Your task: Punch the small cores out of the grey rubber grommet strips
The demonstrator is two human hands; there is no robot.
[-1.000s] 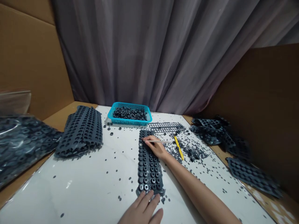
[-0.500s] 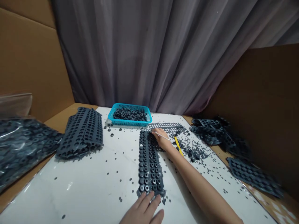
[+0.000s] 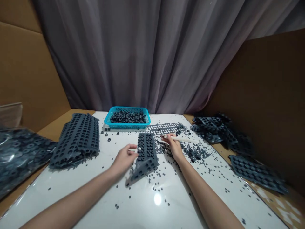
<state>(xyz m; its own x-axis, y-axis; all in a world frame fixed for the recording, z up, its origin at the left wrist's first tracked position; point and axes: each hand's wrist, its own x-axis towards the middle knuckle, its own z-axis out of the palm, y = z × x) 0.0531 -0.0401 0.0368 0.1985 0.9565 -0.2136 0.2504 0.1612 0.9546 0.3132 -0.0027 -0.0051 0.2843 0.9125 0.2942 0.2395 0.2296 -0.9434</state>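
Note:
A dark grey rubber sheet (image 3: pixel 147 148) with rows of round, ring-topped parts lies mid-table, its near end bent upward. Close to its left edge is my left hand (image 3: pixel 125 158), thumb and index finger parted and nothing visibly gripped; whether the fingertips touch the sheet I cannot tell. To the right of the sheet, my right hand (image 3: pixel 175 146) is closed around a white pen-like tool (image 3: pixel 186 139) with a dark tip pointing left. Behind that hand lies a flat perforated sheet (image 3: pixel 164 128). Small dark discs (image 3: pixel 195 151) are scattered and heaped beside my right forearm.
A blue basket (image 3: pixel 127 126) full of small dark parts stands at the back. On the left are a stack of perforated sheets (image 3: pixel 76 140) and a clear bag (image 3: pixel 23 156) of parts. More dark sheets (image 3: pixel 257 173) lie along the right edge, by a cardboard wall (image 3: pixel 274 95).
My left hand has moved from the sheet's near end up to its left side. The near end has bent upward. My right hand has shifted right, off the sheet, still holding the tool.

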